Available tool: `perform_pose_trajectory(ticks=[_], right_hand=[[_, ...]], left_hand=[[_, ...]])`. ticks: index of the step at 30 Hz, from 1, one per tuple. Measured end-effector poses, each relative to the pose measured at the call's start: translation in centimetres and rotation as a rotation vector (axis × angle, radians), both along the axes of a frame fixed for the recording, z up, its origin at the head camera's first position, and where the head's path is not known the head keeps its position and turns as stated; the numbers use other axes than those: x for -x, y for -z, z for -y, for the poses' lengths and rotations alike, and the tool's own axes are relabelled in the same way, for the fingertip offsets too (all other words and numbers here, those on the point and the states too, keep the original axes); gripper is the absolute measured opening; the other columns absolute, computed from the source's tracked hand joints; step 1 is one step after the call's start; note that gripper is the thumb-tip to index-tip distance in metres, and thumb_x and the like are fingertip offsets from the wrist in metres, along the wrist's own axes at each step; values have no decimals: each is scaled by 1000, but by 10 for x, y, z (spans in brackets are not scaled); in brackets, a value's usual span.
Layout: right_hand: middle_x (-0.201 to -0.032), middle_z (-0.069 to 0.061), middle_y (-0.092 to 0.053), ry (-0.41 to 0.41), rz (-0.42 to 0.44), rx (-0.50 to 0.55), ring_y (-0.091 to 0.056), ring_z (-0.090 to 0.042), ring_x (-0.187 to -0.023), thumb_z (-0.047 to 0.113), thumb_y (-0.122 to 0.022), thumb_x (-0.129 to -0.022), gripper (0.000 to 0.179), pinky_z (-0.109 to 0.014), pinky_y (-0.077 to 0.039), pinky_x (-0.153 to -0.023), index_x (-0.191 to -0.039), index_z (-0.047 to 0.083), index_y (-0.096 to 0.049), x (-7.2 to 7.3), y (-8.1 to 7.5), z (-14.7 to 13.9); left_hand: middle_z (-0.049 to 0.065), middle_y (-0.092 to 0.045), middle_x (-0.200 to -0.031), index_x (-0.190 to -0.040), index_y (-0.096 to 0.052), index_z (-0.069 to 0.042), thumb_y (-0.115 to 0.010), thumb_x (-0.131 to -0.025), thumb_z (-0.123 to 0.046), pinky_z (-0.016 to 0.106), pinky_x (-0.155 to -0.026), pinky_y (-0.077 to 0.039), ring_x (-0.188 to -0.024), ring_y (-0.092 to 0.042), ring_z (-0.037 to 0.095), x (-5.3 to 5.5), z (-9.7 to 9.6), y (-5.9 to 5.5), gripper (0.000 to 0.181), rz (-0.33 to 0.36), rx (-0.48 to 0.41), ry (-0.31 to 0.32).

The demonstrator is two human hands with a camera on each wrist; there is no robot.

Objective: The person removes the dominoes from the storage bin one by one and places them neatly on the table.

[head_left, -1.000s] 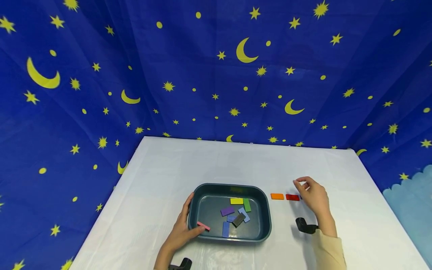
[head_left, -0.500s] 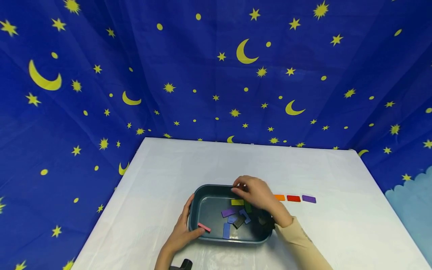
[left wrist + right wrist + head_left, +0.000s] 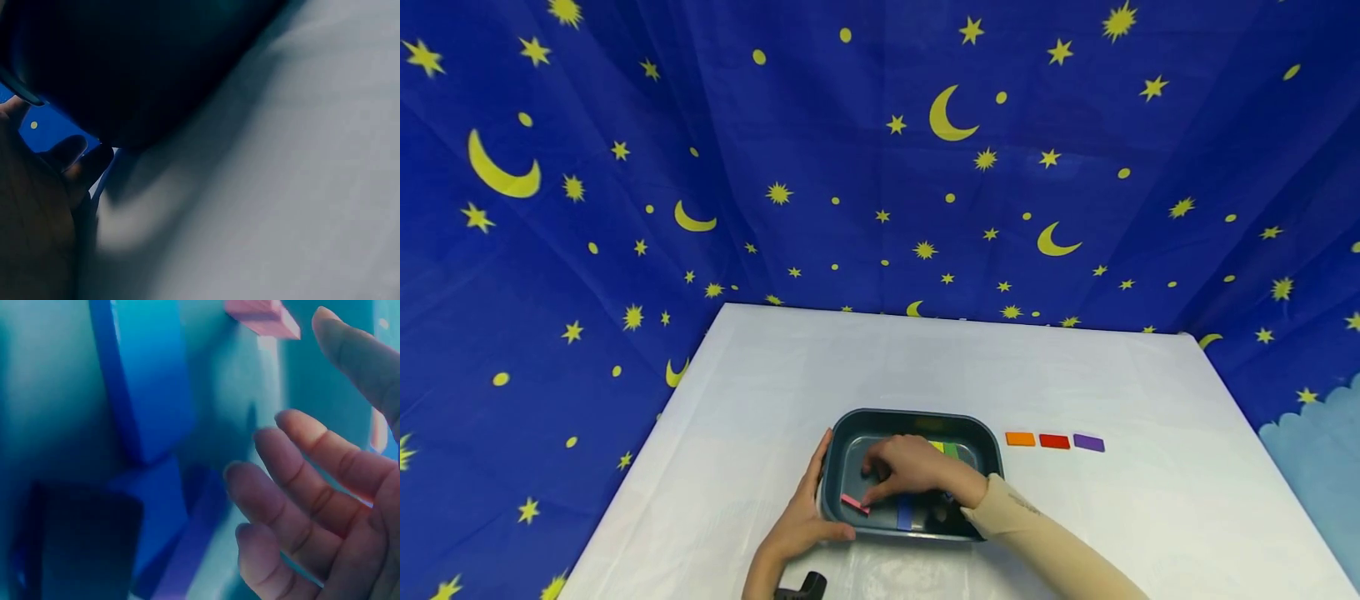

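My left hand [image 3: 797,521] grips the left front corner of a dark teal tray [image 3: 853,468], thumb along the front rim and fingers along the side wall. In the left wrist view, the hand [image 3: 37,206] shows beside the tray's shadowed outer wall. My right hand [image 3: 912,465] reaches down into the tray. Its thumb and fingers stand apart around empty space in the right wrist view, the thumb tip close to a pink block [image 3: 265,315]. A blue block [image 3: 150,375], a black block [image 3: 87,537] and a purple block [image 3: 194,544] lie nearby in the tray.
An orange block [image 3: 1020,439], a red block [image 3: 1055,442] and a purple block [image 3: 1089,442] lie in a spaced row on the white table [image 3: 760,375], right of the tray. Yellow [image 3: 937,447] and green [image 3: 952,450] blocks show partly behind my right hand. A starry blue cloth [image 3: 850,167] surrounds the table.
From the row's right end, my right hand has moved left into the tray, down beside the pink block. My left thumb has shifted from over the tray's inside to the front rim.
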State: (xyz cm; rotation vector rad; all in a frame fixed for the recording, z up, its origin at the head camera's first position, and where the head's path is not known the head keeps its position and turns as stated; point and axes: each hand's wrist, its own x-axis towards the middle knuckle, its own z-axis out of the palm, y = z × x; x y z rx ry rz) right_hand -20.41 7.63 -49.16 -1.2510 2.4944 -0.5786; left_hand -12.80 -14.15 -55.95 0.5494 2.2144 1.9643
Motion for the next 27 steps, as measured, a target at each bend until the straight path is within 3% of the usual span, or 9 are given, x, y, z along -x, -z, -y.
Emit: perform_pose_trajectory(ticks=[10,13,19,21,27], right_hand=[[-75,17,-51,-16,-116,-90,-44,1,-63,57,-77,-70,44,-16,-35,-54,-94,22,-66,-3,9,16],[-73,17,-50,-25,-110,-91,-44,1,-62,55,-77,-71,38,-17,-35,-53,-89,24,-64,-3,10,18],[-66,20,-51,-49,-21,-76,-46,5,-59,37,-76,-79,19,-14,-36,-52,-78,24,-63,-2,10,20],[-65,19,-51,-61,0,-64,-46,4,-58,30,-75,-80,14,-14,-36,-52,-77,22,-63,-2,9,20],[-64,18,-50,-61,19,-35,-46,3,-57,22,-72,-82,10,-14,-36,-52,-77,20,-64,-1,11,19]], left_hand=[[6,-14,-156,-154,0,-18,-89,-65,-29,25,-104,-18,-138,-20,31,1,-1,2,126,-56,-11,16],[6,-15,-156,-154,1,-19,-89,-65,-28,32,-106,-18,-138,-19,30,1,-1,1,126,-53,-5,17],[6,-15,-156,-154,0,-21,-89,-64,-32,60,-102,-15,-138,-19,29,1,0,0,127,-50,24,-3],[6,-15,-156,-154,0,-21,-89,-64,-31,61,-102,-15,-138,-20,29,1,0,1,127,-55,29,-7],[7,-19,-155,-154,-1,-20,-90,-63,-30,50,-105,-17,-137,-22,28,0,0,2,127,-56,35,-14]])
